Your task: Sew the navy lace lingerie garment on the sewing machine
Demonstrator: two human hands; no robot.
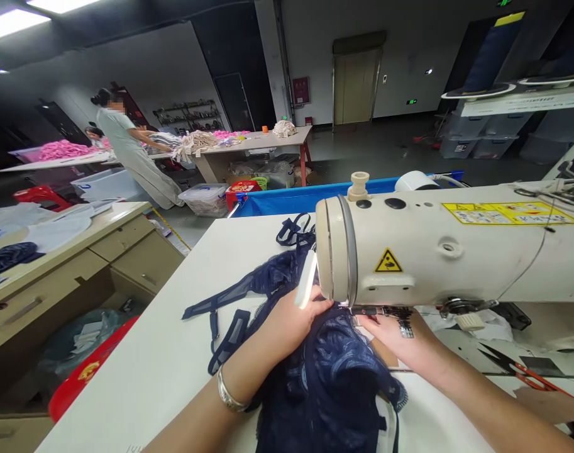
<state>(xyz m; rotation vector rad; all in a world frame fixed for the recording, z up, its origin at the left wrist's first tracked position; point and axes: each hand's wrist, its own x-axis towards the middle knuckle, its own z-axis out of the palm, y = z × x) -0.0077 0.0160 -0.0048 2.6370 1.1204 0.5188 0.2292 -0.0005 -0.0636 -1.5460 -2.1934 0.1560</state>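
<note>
A navy lace garment with thin straps (pixel 343 358) lies over the white sewing table and under the head of a sewing machine (pixel 390 245). My left hand (pixel 291 318), with a silver bangle at its wrist, grips the fabric left of the needle area, thumb and fingers close together. On the other side, my right hand (pixel 397 333) holds the garment's edge beneath the machine arm; its fingertips are partly hidden by the machine parts. The needle itself is hard to make out. A white bar-shaped light (pixel 306 277) stands just above my left hand.
Red-handled scissors (pixel 527 374) lie right of my right forearm. A blue cloth trough (pixel 287 201) runs behind the table. At left stands a drawer desk (pixel 93 251) with a red stool (pixel 93 371) beside it. A person (pixel 126 145) works at a far table of fabric.
</note>
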